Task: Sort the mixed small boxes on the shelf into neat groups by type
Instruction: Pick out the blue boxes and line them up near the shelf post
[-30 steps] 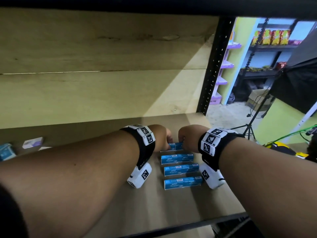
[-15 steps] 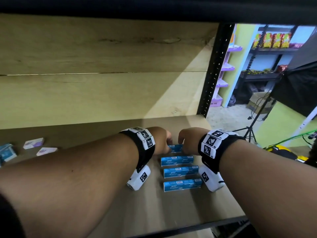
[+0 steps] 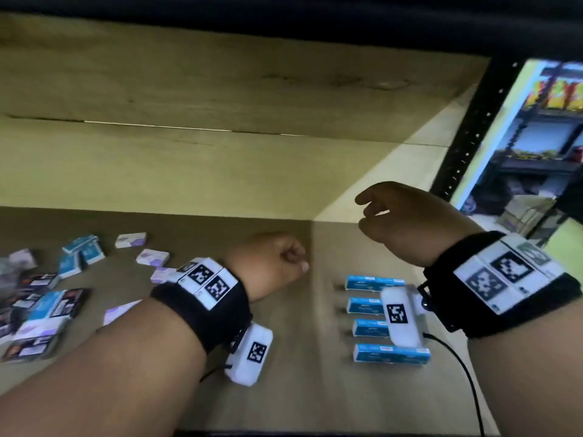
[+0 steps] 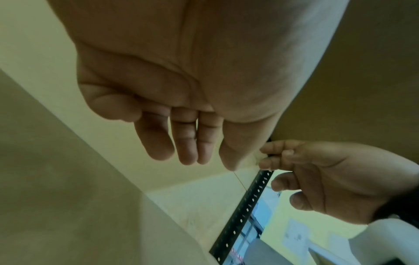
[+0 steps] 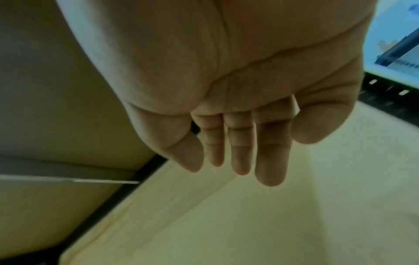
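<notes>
Several long blue boxes (image 3: 391, 354) lie in a neat column on the wooden shelf board (image 3: 299, 389), right of centre. My right hand (image 3: 366, 209) hovers above and behind the column, fingers loosely curled and empty; the right wrist view shows its fingers (image 5: 240, 161) hanging relaxed over the board. My left hand (image 3: 296, 260) hangs left of the column, apart from it, holding nothing. In the left wrist view its fingers (image 4: 188, 152) are nearly straight. A mixed pile sits at the far left: purple-white boxes (image 3: 153, 257), blue boxes (image 3: 83, 247) and dark boxes (image 3: 41, 280).
A wooden back panel (image 3: 189, 168) closes the shelf behind. A black perforated upright (image 3: 467, 134) stands at the right rear corner, with a room and stocked racks beyond it. The black front rail runs along the near edge. A cable (image 3: 467, 373) trails from my right wrist unit.
Both hands have let go of the farthest blue box and pulled back. The right hand rose, the left moved left. My view swung left and the mixed pile came in.
</notes>
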